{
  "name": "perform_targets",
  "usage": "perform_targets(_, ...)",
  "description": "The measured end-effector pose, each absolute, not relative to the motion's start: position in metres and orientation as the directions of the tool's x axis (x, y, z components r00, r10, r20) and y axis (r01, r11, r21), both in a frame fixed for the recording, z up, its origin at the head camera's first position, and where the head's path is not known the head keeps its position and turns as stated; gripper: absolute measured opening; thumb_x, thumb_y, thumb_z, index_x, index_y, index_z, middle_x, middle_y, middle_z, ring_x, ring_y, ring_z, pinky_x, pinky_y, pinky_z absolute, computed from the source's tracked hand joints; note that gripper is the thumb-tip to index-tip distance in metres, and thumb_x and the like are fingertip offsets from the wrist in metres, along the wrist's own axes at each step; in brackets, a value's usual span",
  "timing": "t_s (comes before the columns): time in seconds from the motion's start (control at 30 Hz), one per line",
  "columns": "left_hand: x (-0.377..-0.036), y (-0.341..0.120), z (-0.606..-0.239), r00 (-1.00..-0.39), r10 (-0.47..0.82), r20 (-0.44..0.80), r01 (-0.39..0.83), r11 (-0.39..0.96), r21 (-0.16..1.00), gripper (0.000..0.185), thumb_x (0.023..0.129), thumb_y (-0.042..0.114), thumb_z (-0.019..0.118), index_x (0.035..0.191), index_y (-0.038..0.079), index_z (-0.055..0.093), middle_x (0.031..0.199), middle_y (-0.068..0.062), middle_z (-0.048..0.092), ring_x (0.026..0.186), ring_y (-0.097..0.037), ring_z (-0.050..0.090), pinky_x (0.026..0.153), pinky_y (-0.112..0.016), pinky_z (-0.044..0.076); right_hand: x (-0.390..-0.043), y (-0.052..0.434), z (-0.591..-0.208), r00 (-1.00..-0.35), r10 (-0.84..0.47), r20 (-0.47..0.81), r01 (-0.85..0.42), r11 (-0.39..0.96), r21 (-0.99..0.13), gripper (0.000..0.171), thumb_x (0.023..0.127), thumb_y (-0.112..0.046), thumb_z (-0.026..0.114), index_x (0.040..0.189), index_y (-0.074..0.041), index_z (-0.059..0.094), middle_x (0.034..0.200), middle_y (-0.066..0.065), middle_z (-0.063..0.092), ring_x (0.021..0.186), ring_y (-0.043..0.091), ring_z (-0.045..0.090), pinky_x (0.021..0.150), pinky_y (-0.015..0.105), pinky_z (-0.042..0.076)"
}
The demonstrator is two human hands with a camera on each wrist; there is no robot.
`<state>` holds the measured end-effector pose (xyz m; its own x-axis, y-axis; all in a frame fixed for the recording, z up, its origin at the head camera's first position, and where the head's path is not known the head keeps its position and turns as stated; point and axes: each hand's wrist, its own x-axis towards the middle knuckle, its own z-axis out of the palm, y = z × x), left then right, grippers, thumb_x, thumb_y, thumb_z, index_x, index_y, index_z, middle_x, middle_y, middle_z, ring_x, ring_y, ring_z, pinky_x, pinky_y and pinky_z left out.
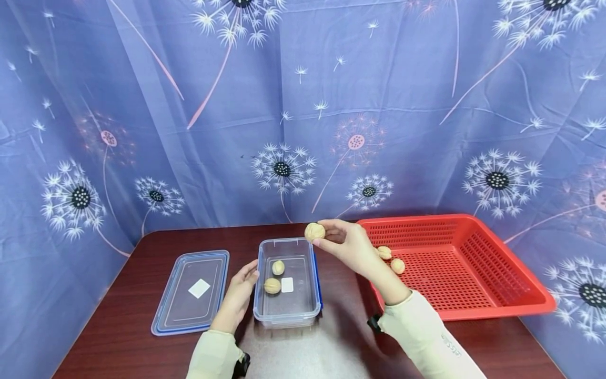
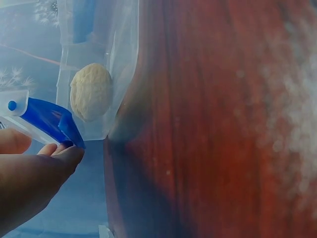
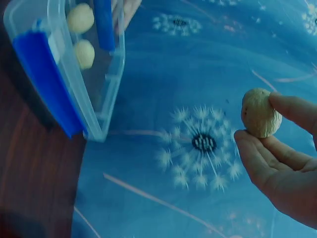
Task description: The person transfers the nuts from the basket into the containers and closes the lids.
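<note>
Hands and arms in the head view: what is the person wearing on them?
Both hands, left hand and right hand, are bare: no gloves. Long cream sleeves cover both arms. Small dark lettering marks the right sleeve, and a black strap shows at each wrist.

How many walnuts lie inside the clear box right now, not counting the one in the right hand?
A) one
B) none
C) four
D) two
D: the head view shows two walnuts on the floor of the box, while the right hand pinches a third walnut above the box's far rim.
</note>
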<state>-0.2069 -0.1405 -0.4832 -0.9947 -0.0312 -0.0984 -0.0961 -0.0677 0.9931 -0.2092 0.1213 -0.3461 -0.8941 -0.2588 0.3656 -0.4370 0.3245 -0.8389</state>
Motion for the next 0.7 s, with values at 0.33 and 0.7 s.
perform_targets(0.33, -0.207, -0.141, -0.485, -0.995, -0.034, -0.092, -0.089, -0.075, 0.993, 0.043, 0.101, 0.0, 0.036, 0.142, -0.012, 0.032, 0.146, -0.034, 0.032, 0.138, -0.039, 0.027, 0.117, -0.05, 0.016, -0.208, 0.092, -0.372, -0.902, -0.245, 0.357, -0.425, 0.351, -0.834, 0.036, 0.08, -0.006, 0.077, 0.112, 0.004, 0.066, 0.101, 0.017, 0.071, 0.088, 0.026, 0.07, 0.076, 0.031, 0.058)
perform_targets(0.7, -0.207, -0.142, -0.484, -0.994, -0.029, -0.107, -0.105, -0.071, 0.992, 0.044, 0.101, 0.001, 0.037, 0.143, -0.01, 0.032, 0.147, -0.032, 0.032, 0.139, -0.039, 0.025, 0.117, -0.05, 0.015, -0.219, 0.073, -0.411, -0.923, -0.22, 0.316, -0.38, 0.379, -0.844, 0.03, 0.077, -0.001, 0.078, 0.104, 0.007, 0.068, 0.091, 0.017, 0.071, 0.079, 0.027, 0.069, 0.068, 0.025, 0.058)
